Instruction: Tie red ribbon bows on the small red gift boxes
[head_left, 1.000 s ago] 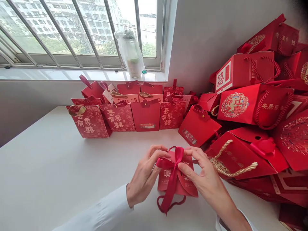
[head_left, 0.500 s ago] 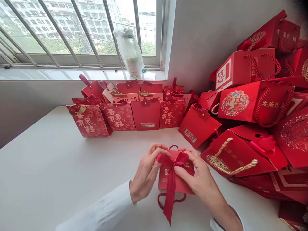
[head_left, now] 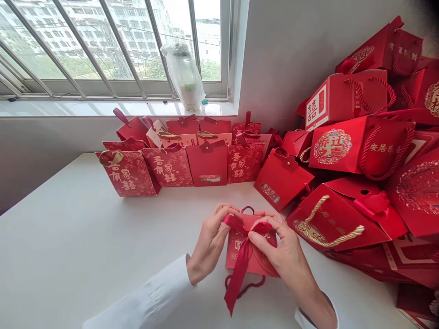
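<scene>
A small red gift box (head_left: 252, 258) with pale lettering sits on the white table between my hands. Across its top lies a dark red ribbon (head_left: 239, 269) tied in a bow, with a long tail hanging over the front. My left hand (head_left: 210, 240) is closed on the bow's left loop, its fingers curled over the upper edge. At the knot and right loop, my right hand (head_left: 286, 244) pinches the ribbon between thumb and index finger. Dark red cord handles (head_left: 252, 288) stick out at the box's front and back.
Rows of red gift boxes (head_left: 168, 167) stand along the wall at the back of the table (head_left: 85, 237). To the right rises a heap of larger red boxes (head_left: 343, 144) with rope handles. A plastic-wrapped cup (head_left: 189, 84) stands on the windowsill before a barred window.
My right thumb and index finger have closed together on the right loop, which looks flatter now. The ribbon's hanging tail has swung to the left. My left hand has barely moved.
</scene>
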A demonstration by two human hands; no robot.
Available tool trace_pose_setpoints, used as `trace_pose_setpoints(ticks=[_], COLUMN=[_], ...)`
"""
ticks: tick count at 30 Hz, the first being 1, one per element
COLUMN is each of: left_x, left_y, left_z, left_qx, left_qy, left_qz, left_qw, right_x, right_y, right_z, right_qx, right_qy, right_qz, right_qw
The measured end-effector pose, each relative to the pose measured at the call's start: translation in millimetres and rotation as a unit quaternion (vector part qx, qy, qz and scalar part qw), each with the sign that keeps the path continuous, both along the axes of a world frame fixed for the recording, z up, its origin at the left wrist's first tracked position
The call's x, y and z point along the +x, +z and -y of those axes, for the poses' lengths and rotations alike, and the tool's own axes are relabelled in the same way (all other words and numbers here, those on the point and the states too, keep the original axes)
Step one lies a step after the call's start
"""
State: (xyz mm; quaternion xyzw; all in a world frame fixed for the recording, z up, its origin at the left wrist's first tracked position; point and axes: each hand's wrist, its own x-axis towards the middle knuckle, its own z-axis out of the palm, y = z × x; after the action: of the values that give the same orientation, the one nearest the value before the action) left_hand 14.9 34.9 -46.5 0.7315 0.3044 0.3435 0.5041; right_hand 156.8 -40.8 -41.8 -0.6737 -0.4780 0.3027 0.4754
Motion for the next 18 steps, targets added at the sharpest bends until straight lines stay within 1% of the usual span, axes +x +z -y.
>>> trace_pose_setpoints(ticks=[2, 5, 7, 9, 11, 13, 15, 16, 18], left_x=[1, -5, -11, -15, -13, -6, 3, 6, 10], left_y=[0.8, 5.6, 13.2, 23.7, 33.7, 38.8, 37.4, 35.0, 29.2], left_z=[-3, -10, -16, -17, -15, -9, -3, -1, 1], left_qx=[-0.038, -0.1, -0.095, -0.039, 0.046, 0.128, 0.186, 0.199, 0.2], left_qy=[-0.007, -0.039, -0.056, -0.054, -0.036, -0.016, -0.006, -0.005, -0.008], left_qz=[0.008, 0.019, 0.052, 0.059, 0.009, -0.056, -0.088, -0.096, -0.109], left_qw=[0.999, 0.994, 0.993, 0.996, 0.998, 0.99, 0.979, 0.975, 0.974], right_x=[4, 12, 16, 17, 17, 16, 16, 17, 17], right_y=[-1.7, -2.9, -1.7, 0.4, 2.3, 2.9, 2.3, 1.9, 1.5], right_z=[-1, -2, -2, -2, -2, -2, -2, -2, -2], right_qx=[-0.001, -0.003, -0.002, 0.002, 0.01, 0.021, 0.033, 0.036, 0.036], right_qy=[0.005, 0.003, -0.015, -0.031, -0.035, -0.033, -0.034, -0.036, -0.042], right_qz=[-0.015, -0.059, -0.072, -0.066, -0.049, -0.033, -0.019, -0.013, 0.0], right_qw=[1.0, 0.998, 0.997, 0.997, 0.998, 0.999, 0.999, 0.999, 0.998])
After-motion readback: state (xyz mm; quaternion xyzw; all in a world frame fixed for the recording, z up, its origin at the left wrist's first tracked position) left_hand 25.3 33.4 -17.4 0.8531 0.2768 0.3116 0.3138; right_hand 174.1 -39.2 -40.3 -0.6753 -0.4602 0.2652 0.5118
